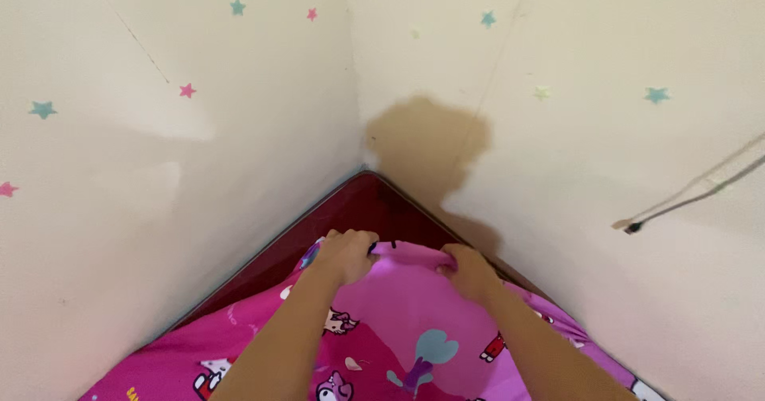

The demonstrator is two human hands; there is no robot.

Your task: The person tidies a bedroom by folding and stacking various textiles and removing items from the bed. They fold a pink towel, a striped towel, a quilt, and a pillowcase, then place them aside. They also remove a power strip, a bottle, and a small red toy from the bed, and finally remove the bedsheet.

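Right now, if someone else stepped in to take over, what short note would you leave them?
Left hand: grip shut on the sheet edge.
Right hand: grip shut on the same edge, a little further right.
Sheet: pink with cartoon prints, covering most of the mattress.
Done: sheet pulled up close to the wall corner.
Left: the dark red mattress corner is still bare; the sheet edge has not gone over it.

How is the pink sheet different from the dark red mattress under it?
The pink sheet is bright and printed with cartoon figures; the dark red mattress is plain. The sheet is wrinkled and bunched at its edge, where the left hand and right hand grip it; the mattress lies flat, and its corner is bare. Both point into the wall corner.
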